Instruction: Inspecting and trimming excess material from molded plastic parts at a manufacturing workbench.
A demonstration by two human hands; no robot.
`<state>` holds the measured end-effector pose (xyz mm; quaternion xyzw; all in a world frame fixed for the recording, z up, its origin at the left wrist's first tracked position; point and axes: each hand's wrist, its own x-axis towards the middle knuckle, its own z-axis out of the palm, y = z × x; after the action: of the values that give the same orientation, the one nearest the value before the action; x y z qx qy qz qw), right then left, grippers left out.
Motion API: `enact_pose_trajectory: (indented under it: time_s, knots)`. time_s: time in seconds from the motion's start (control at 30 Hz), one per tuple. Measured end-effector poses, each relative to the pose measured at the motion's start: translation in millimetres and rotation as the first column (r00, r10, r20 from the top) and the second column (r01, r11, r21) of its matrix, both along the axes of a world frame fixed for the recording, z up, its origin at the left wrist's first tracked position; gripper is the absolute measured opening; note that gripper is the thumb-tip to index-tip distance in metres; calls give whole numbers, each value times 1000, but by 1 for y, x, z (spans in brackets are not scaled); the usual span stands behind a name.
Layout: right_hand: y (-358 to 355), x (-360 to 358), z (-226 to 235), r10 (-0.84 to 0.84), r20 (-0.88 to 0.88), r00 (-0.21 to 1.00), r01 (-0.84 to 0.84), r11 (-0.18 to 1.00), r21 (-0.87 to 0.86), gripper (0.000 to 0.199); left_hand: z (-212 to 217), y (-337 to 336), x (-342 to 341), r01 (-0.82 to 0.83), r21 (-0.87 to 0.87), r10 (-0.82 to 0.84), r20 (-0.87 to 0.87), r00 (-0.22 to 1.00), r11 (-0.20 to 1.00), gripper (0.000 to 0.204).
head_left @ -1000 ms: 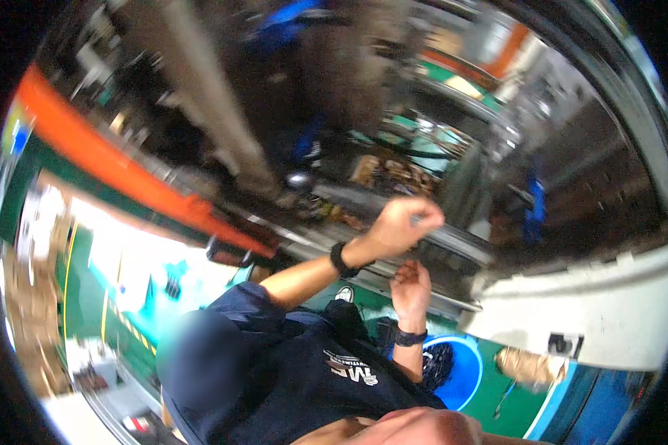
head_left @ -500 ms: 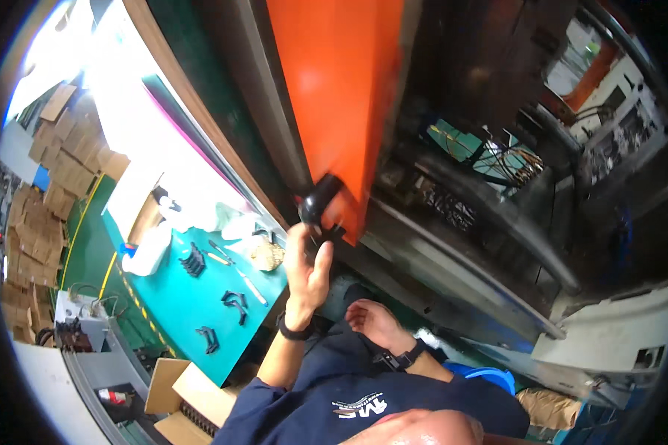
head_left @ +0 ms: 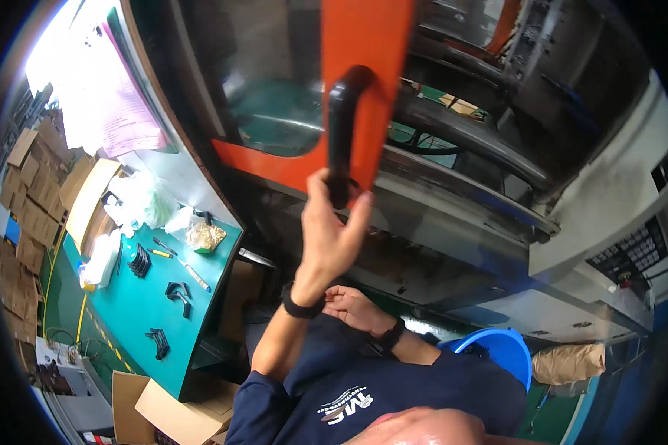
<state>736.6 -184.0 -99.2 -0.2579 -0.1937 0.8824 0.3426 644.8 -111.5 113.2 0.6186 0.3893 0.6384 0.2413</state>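
Centre: my left hand (head_left: pixel 330 239) grasps a glossy black curved handle (head_left: pixel 341 133) on an orange-framed door (head_left: pixel 367 33). Lower centre: my right hand (head_left: pixel 358 308), fingers loosely curled, released.

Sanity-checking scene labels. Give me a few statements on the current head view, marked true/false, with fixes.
1. The left hand is at the lower end of the black handle. True.
2. The right hand is on that handle too. False: it is apart from it, near the left wrist.
3. The handle is mounted on an orange door. True.
4. The blue bucket stands on the green table. False: it is on the person's right, away from the table.
5. Black parts lie on the table. True.
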Motion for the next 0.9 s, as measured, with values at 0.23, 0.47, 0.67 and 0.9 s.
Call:
enact_pose_trajectory:
  time_s: [0.23, 0.47, 0.67, 0.9]
  knots:
    - [-15, 42, -3, -41, -348, 937, 63, 997, 51, 27, 10, -65, 111, 514, -109, -524, -96, 846, 851, 52]
    - [-15, 68, 0, -208, -125, 970, 210, 978, 10, 21, -4, -88, 208, 720, 85, -709, -133, 693, 688, 37]
    - [-17, 90, 5, -335, -97, 937, 328, 941, -80, 11, -7, -94, 243, 737, 152, -720, -156, 676, 659, 36]
    - [-5, 78, -2, -314, -126, 941, 298, 946, -129, 11, -16, -103, 251, 703, 182, -723, 72, 687, 687, 39]
